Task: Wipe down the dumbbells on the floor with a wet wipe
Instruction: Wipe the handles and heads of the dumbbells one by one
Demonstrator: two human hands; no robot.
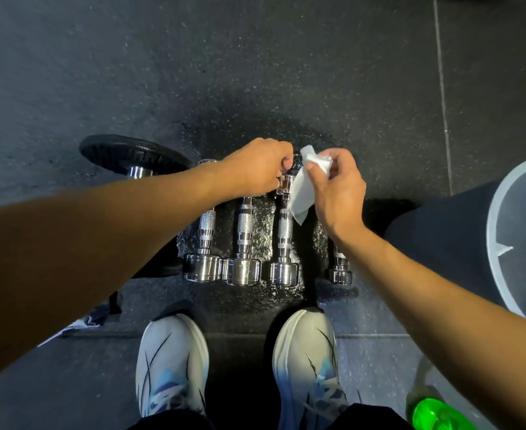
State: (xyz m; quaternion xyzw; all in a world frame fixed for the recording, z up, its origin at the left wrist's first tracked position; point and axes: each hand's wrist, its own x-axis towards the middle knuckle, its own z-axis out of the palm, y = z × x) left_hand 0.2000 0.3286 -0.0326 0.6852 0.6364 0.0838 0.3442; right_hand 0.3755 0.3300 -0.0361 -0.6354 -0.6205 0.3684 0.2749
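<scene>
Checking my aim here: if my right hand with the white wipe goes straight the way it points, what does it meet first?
The right hand would likely meet the far head of the chrome steel dumbbell gripped by the left hand; depth unclear.

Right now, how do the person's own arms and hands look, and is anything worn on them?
The left arm and right arm are bare as far as the frame shows, with no sleeves. The left hand and right hand wear no gloves. Neither wrist carries a watch or band, and I see no rings on the fingers that show.
</scene>
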